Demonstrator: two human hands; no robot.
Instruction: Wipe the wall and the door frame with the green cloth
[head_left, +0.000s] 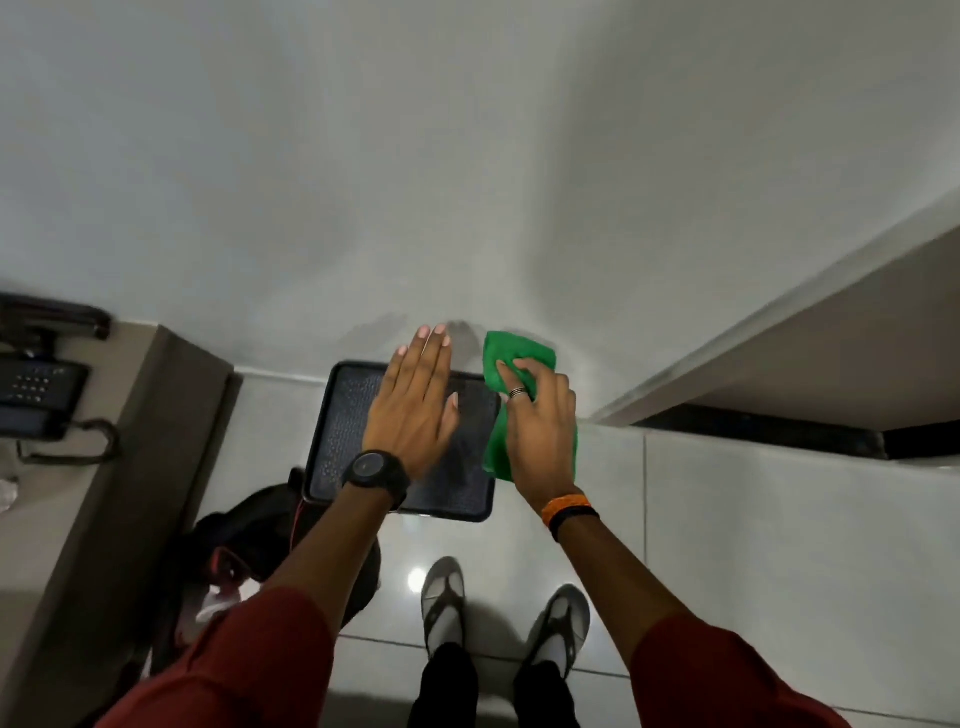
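A grey-white wall (415, 171) fills the upper view. My right hand (540, 431) grips the green cloth (511, 356) and presses it against the lower part of the wall. My left hand (415, 405) lies flat beside it, fingers spread and straight, fingertips touching the wall, holding nothing. A faint damp smear shows on the wall just above the left fingertips. The door frame (769, 332) runs diagonally at the right, a short way from the cloth.
A dark square tray-like object (337, 441) stands on the tiled floor against the wall, under my hands. A beige counter (130, 415) with a black telephone (36, 384) is at the left. A dark bag (244, 530) lies by it. My sandalled feet (498, 608) stand below.
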